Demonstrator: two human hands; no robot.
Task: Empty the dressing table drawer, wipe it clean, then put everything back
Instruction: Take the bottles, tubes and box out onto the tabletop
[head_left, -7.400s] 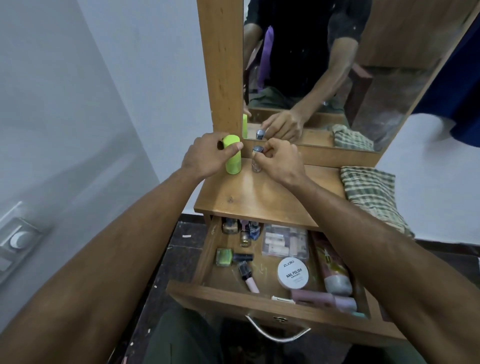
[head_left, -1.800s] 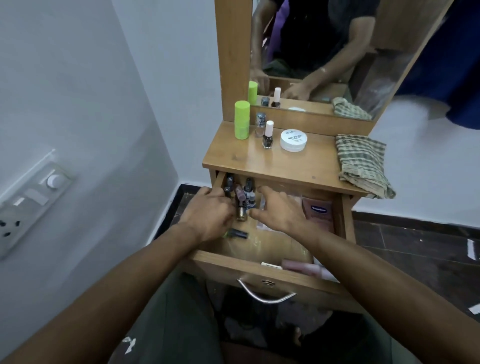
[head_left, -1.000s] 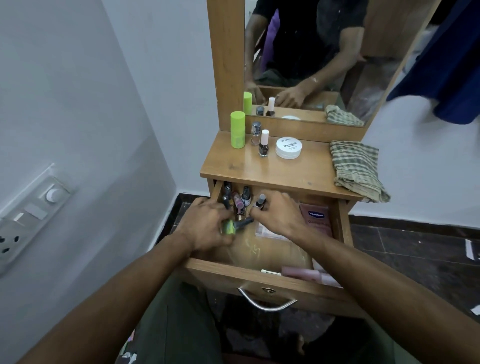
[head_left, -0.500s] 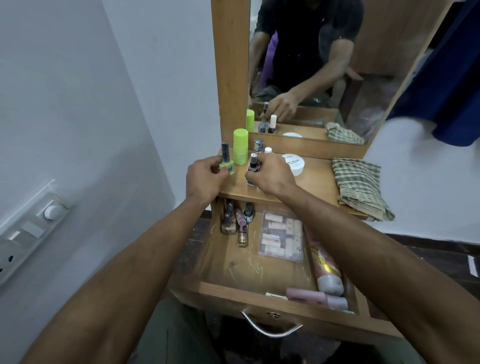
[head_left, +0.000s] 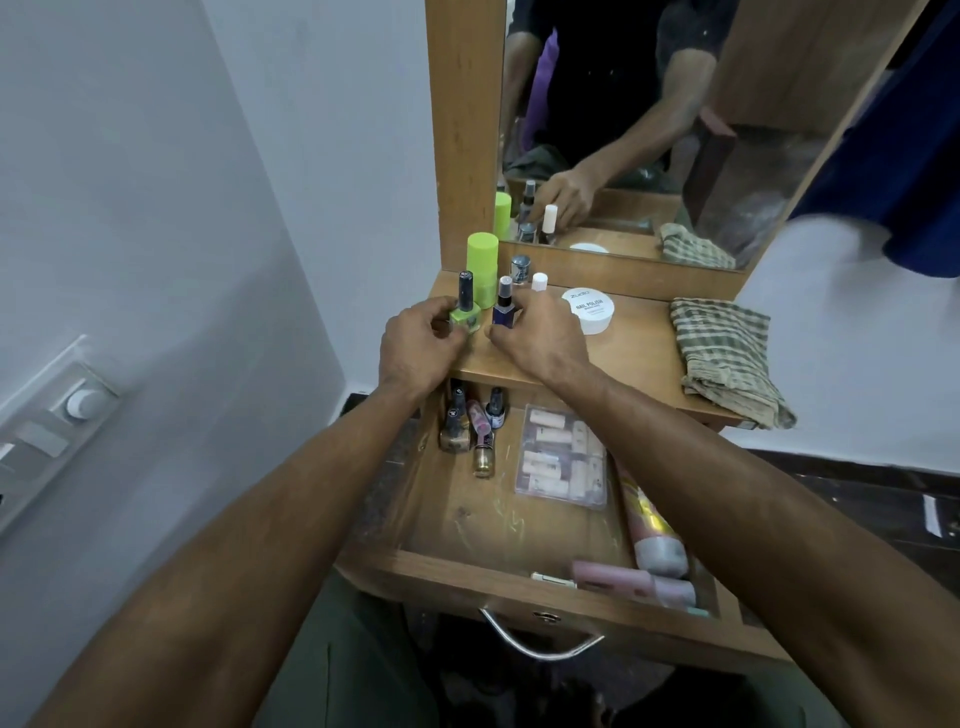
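The wooden drawer (head_left: 519, 574) stands pulled open below the dressing table top (head_left: 639, 358). On the top's left side, my left hand (head_left: 415, 348) pinches a green nail polish bottle (head_left: 465, 312) standing upright. Beside it my right hand (head_left: 540, 338) holds a dark blue nail polish bottle (head_left: 504, 312), also upright on the wood. Inside the drawer lie several small nail polish bottles (head_left: 470, 426) at the back left, a clear packet of pale pieces (head_left: 563, 460), and pink tubes (head_left: 649, 551) along the right and front.
A lime green cylinder (head_left: 482, 267), two small bottles (head_left: 521, 269) and a white nail polish remover tub (head_left: 588, 309) stand at the back of the top. A folded checked cloth (head_left: 724, 358) hangs over the right edge. The mirror (head_left: 649, 119) rises behind; a wall lies close left.
Both hands lifted a bottle each out of the drawer and brought them up onto the table top, beside the green cylinder. The bottles now stand lower on the wood than half a second ago.
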